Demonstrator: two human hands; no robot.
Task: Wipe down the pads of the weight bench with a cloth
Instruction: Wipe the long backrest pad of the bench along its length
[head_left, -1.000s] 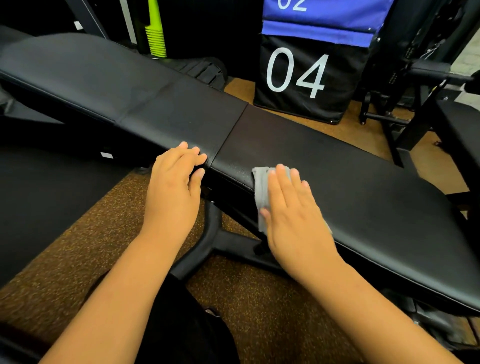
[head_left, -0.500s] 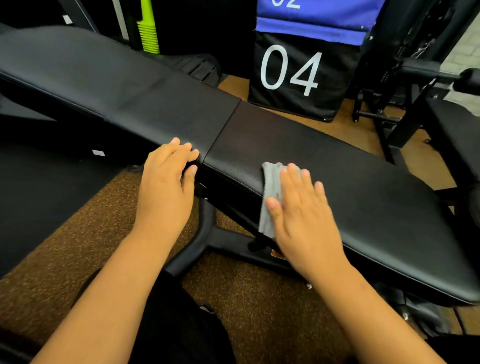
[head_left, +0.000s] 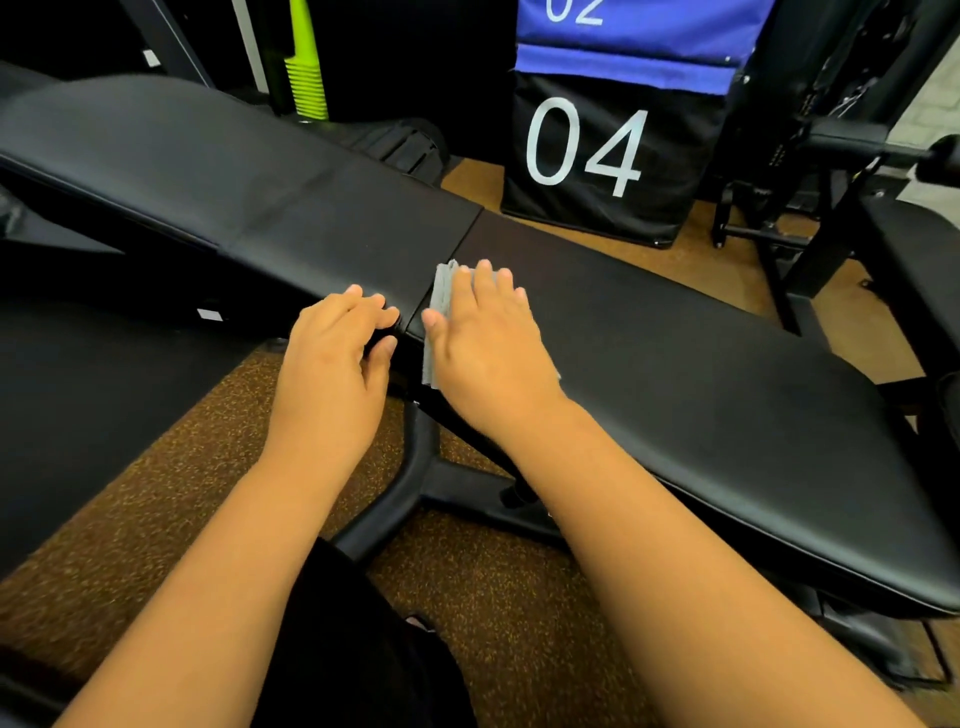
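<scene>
Since half a second ago the right hand (head_left: 485, 340) has slid the cloth (head_left: 442, 306) leftward along the pad (head_left: 701, 374), from partway along its near edge to the seam (head_left: 451, 275) where it meets the second pad (head_left: 249, 171). That hand lies flat, fingers spread and extended, palm pressing the grey cloth down; nothing is gripped, the cloth is merely pinned under it. Cloth sits at the pad's left end, its lower part draped over the near edge, and appears folded in layers, though the hand hides most of it. Left hand (head_left: 332, 358) rests beside it with fingers loosely curled over the near edge of the second pad, holding no object, seemingly bracing. Risks noted: with only palm pressure, the cloth could bunch or slip out on a fast stroke, leaving streaks of missed surface; the hanging part could catch in the seam gap or on the frame (head_left: 410, 467) below; the thumbs of both hands are close and could collide on a further leftward pass. Bench long axis runs from upper left to lower right across the view; the cloth's long side lies crosswise to it, pointing from near edge toward the far edge.
</scene>
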